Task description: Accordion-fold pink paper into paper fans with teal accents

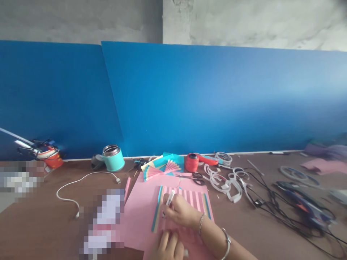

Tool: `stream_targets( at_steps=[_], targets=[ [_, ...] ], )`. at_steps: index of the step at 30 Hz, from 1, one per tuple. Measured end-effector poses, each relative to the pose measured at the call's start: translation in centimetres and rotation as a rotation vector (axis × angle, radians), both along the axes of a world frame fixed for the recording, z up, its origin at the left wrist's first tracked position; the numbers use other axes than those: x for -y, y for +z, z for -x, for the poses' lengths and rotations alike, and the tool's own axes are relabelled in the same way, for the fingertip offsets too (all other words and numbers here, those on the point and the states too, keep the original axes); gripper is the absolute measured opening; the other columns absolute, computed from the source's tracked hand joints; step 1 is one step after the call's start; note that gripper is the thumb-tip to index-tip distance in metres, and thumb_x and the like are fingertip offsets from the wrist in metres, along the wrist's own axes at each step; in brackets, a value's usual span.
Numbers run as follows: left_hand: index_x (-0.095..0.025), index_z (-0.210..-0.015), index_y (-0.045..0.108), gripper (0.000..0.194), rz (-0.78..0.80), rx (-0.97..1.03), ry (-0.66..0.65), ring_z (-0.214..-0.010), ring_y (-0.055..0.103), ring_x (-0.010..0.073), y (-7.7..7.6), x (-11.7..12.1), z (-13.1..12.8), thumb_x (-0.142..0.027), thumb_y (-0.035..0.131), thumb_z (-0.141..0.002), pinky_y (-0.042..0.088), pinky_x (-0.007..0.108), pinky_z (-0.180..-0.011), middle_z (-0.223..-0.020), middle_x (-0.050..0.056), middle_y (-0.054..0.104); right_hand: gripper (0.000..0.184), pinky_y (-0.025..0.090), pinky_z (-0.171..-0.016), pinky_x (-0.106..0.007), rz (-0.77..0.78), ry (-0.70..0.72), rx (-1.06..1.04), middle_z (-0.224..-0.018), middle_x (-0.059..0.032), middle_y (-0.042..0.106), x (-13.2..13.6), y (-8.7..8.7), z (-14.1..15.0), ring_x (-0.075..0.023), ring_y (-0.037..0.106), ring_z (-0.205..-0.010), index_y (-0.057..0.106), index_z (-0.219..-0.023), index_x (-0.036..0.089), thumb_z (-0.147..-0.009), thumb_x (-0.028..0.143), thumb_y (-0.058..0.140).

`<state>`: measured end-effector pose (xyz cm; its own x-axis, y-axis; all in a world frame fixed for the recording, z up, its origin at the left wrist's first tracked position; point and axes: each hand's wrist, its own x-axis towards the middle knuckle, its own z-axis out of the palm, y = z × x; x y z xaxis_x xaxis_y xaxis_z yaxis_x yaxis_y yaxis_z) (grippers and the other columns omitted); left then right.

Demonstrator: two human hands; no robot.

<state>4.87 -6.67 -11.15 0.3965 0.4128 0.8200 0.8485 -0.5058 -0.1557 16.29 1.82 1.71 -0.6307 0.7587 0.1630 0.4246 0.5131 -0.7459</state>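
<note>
My right hand [180, 211] is closed around a white marker [170, 198], its dark tip pointing down at a pleated pink paper [191, 196]. Blue and tan strips line the left and right edges of that pleated piece. It lies on a larger pink sheet [138, 209]. At the bottom edge, my left hand [168, 247] rests on the paper with bent fingers held together. A small white piece [185, 253] pokes out beside it; what those fingers hold is partly hidden. Beyond the sheet sits a folded paper fan [162, 169] in pink, yellow and blue, near black-handled scissors [198, 178].
A red handheld device [192, 163] and curled white strips [226, 184] lie behind to the right. Black cables [273, 202] run along the right side. A turquoise flask [114, 159] stands back left, near a white charging cable [62, 189]. A blue partition [189, 97] borders the table.
</note>
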Motion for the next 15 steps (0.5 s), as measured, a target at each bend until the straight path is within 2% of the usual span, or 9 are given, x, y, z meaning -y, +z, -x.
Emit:
stream_targets(
  at_steps=[6, 12, 15],
  targets=[
    [-0.020, -0.083, 0.061, 0.023, 0.002, 0.004, 0.006, -0.075, 0.063, 0.0181, -0.33, 0.07, -0.04, -0.027, 0.042, -0.093, 0.050, 0.030, -0.079, -0.076, 0.002, 0.068, 0.008, 0.030, -0.050, -0.018, 0.071, 0.047, 0.018, -0.060, 0.0054, 0.050, 0.64, -0.24, 0.23, -0.0074, 0.040, -0.054, 0.049, -0.069, 0.018, -0.076, 0.014, 0.047],
    [-0.020, -0.084, 0.062, 0.025, -0.014, 0.043, -0.009, -0.077, 0.064, 0.0181, -0.05, -0.01, -0.26, -0.023, 0.039, -0.093, 0.049, 0.033, -0.088, -0.076, 0.002, 0.068, 0.008, 0.029, -0.049, -0.018, 0.050, 0.035, 0.045, -0.058, 0.0051, 0.051, 0.75, -0.08, 0.29, -0.0072, 0.038, -0.052, 0.050, -0.068, 0.018, -0.074, 0.014, 0.047],
    [-0.021, -0.085, 0.063, 0.027, -0.027, 0.069, -0.021, -0.077, 0.064, 0.0175, 0.17, -0.06, -0.41, -0.023, 0.038, -0.094, 0.047, 0.034, -0.093, -0.075, 0.001, 0.068, 0.010, 0.031, -0.050, -0.019, 0.066, 0.066, 0.036, -0.060, 0.0036, 0.056, 0.85, 0.24, 0.30, -0.0079, 0.043, -0.053, 0.054, -0.069, 0.017, -0.075, 0.014, 0.046]
  ],
)
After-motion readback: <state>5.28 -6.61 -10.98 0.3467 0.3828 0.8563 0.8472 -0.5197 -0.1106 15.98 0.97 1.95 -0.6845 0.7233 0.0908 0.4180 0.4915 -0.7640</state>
